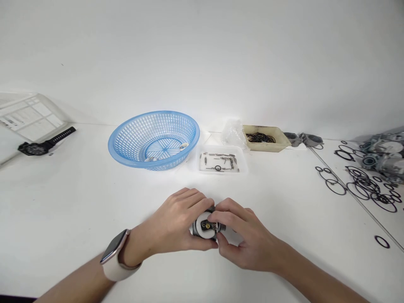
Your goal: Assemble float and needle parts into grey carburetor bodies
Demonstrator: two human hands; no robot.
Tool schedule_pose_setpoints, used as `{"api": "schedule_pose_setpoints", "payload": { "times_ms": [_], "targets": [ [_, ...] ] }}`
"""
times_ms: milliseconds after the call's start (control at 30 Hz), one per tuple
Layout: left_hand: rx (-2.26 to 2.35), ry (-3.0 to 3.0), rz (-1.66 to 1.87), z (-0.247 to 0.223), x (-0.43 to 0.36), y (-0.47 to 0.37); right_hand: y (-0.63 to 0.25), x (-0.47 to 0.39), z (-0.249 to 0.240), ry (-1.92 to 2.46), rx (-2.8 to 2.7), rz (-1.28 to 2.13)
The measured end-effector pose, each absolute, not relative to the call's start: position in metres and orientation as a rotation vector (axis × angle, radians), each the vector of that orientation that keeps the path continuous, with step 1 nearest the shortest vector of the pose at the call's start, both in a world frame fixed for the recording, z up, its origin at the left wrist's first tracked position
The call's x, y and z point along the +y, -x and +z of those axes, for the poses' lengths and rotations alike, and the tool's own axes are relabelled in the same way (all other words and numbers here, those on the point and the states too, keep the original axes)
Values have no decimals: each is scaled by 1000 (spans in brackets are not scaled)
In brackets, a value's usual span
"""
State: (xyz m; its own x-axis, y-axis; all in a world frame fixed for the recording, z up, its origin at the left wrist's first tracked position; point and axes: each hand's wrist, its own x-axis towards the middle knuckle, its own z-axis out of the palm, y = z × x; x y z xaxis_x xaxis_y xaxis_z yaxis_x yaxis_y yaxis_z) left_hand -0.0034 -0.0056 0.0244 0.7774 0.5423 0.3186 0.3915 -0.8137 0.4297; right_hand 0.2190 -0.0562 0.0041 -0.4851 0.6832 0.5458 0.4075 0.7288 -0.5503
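Metal part (204, 232) held low in view, bare surface to either side

The left hand (176, 221) was clamped around the metal part's left side, fingers over the far edge and thumb along the near one. The right hand (248, 235) worked at its right edge, index finger and thumb touching it a little apart; whether they pinched a small piece there could not be told. A smartwatch (115, 245) circled the left wrist.

Open white table (94, 193) stretched left of the forearms, and another bare strip lay beyond the knuckles. That strip ended at a blue basket (151, 165) and a shallow tray (245, 164) of small metal pieces (232, 161), just beside each other. Behind the tray, crumpled plastic (234, 134) touched a yellowish bin (268, 147), close to the wall (202, 63).

To the right, free room narrowed toward scattered black rings (368, 187), which lay on both sides of a diagonal seam (372, 216). Grey castings (388, 162) crowded the far right edge. A dark watch (36, 149) lay well apart at far left.
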Motion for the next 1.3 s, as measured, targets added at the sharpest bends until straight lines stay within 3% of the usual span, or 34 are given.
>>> {"api": "schedule_pose_setpoints", "payload": {
  "times_ms": [1300],
  "targets": [
    [703,-2635,596,27,-3,5,-218,-55,4,846,-2124,421]
  ]
}}
